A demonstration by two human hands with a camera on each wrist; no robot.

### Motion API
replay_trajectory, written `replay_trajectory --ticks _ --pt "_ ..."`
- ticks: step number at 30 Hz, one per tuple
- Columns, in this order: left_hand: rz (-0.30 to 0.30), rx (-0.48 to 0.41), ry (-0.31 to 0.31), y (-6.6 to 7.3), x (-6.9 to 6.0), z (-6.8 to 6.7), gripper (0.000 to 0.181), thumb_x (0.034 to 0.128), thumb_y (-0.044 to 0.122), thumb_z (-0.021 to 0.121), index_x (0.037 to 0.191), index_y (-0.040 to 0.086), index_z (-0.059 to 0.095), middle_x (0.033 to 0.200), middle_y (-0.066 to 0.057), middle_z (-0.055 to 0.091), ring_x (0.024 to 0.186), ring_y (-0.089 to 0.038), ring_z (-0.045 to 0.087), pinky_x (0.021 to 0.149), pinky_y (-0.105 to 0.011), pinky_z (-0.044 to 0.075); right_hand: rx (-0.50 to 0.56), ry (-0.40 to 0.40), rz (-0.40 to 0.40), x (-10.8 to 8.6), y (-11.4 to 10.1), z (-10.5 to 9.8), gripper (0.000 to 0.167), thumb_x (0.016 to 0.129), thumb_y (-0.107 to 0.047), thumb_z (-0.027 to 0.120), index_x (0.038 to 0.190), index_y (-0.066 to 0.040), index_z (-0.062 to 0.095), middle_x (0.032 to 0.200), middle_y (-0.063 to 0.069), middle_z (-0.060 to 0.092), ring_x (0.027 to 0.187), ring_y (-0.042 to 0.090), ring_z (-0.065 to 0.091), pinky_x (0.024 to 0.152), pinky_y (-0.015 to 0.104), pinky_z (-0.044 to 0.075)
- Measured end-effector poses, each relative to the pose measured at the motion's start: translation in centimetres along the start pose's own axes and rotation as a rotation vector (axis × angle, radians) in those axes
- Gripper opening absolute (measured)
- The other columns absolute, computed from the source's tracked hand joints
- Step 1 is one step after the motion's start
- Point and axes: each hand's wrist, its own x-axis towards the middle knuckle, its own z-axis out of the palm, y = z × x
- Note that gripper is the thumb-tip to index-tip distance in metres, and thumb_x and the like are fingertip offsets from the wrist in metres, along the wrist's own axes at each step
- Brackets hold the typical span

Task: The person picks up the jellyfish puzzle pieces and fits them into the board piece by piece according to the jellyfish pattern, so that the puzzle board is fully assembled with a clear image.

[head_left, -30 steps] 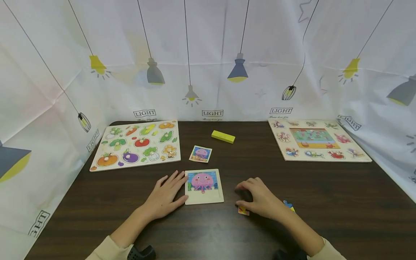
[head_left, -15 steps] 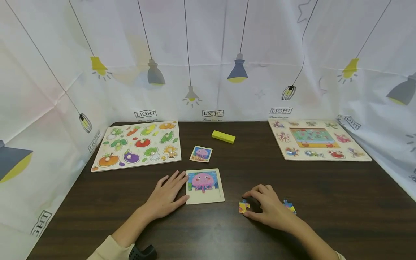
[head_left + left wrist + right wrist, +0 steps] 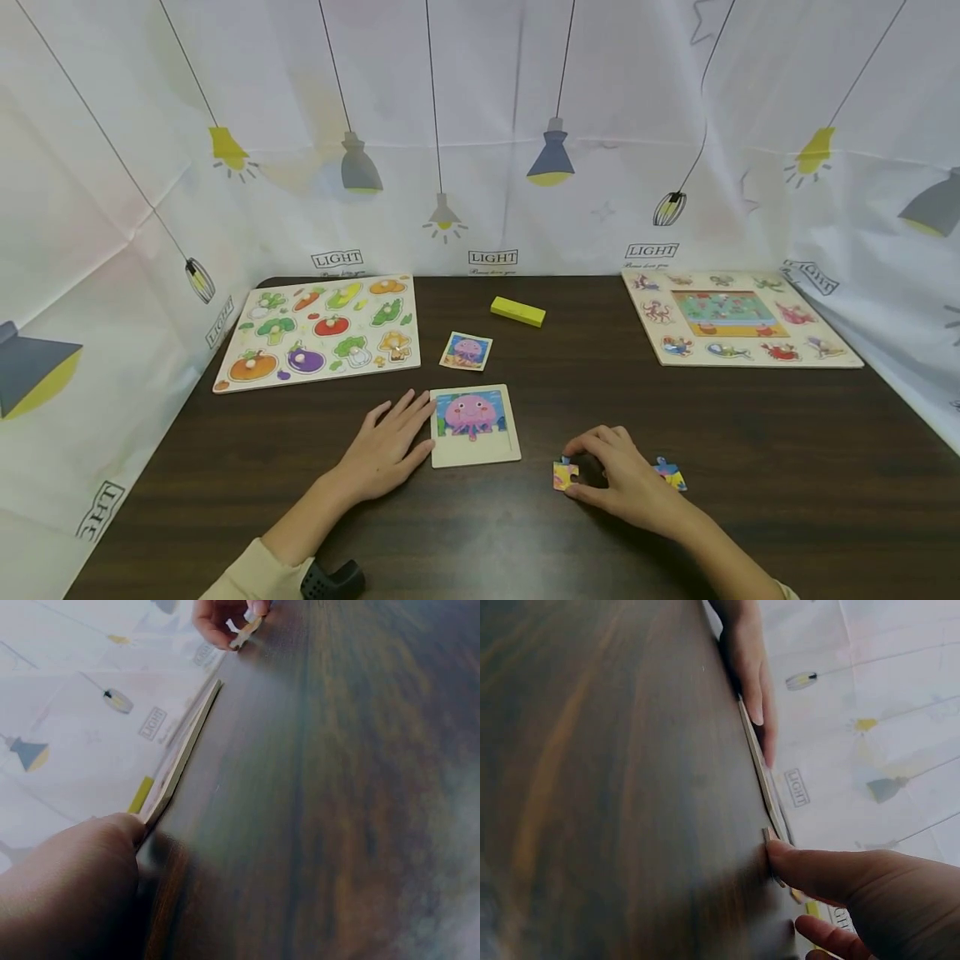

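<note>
A square puzzle board [image 3: 476, 452] lies mid-table, its upper half filled with a pink jellyfish picture and its lower strip bare wood. My left hand [image 3: 387, 450] rests flat on the table, fingers spread, with fingertips and thumb at the board's left edge. To the right of the board, my right hand [image 3: 626, 479] pinches a small yellow jigsaw piece [image 3: 564, 476] between thumb and finger. In the left wrist view this piece [image 3: 246, 634] looks tilted. Partly behind the right hand lies another blue and yellow jigsaw piece [image 3: 672, 476].
Behind the board lie a jellyfish picture card [image 3: 466, 352] and a yellow block [image 3: 517, 312]. A vegetable peg board [image 3: 318, 333] stands at the back left, a sea-animal board [image 3: 738, 321] at the back right. White lamp-print cloth [image 3: 480, 108] hangs around the dark table [image 3: 480, 533].
My right hand has shifted slightly right, and the pinched jigsaw piece has turned, so more of its yellow face and blue tab shows. My left hand stays against the board.
</note>
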Motion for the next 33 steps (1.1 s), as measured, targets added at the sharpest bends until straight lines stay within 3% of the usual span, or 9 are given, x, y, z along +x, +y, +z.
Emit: replay_trajectory --ticks 5,16,28,33 --pt "0.003 0.007 0.002 0.1 0.0 -0.1 0.057 0.0968 0.042 0.038 0.144 0.012 0.030 0.149 -0.006 0.025 0.137 -0.023 0.017 0.105 -0.050 0.015 0.056 0.021 -0.070 0.2 0.1 0.1 0.036 0.075 -0.018 0.076 0.103 -0.016 0.055 0.093 -0.012 0.054 0.087 0.009 0.046 0.073 0.030 0.044" --pt "-0.006 0.010 -0.002 0.2 0.0 -0.2 0.056 0.0978 0.037 0.038 0.145 0.009 0.027 0.149 -0.006 0.025 0.137 -0.023 0.019 0.105 -0.050 0.017 0.192 0.073 -0.228 0.6 0.3 0.2 0.034 0.079 0.006 0.066 0.109 -0.005 0.054 0.078 -0.008 0.058 0.064 0.000 0.053 0.053 0.018 0.046" --pt "0.000 0.008 0.008 0.1 0.0 -0.1 0.056 0.0977 0.035 0.038 0.145 0.009 0.026 0.149 -0.006 0.025 0.137 -0.023 0.018 0.105 -0.050 0.017 0.130 0.084 -0.183 1.9 0.6 -0.8 0.027 0.079 0.005 0.066 0.102 -0.007 0.059 0.081 -0.004 0.062 0.066 0.001 0.056 0.056 0.019 0.048" --pt "0.003 0.013 0.011 0.0 -0.1 0.0 0.056 0.0978 0.036 0.038 0.145 0.009 0.026 0.149 -0.005 0.025 0.137 -0.023 0.018 0.105 -0.050 0.017 0.138 0.098 -0.185 2.6 0.4 -1.0 0.027 0.080 0.005 0.066 0.103 -0.006 0.058 0.076 -0.006 0.060 0.059 0.000 0.049 0.051 0.018 0.044"
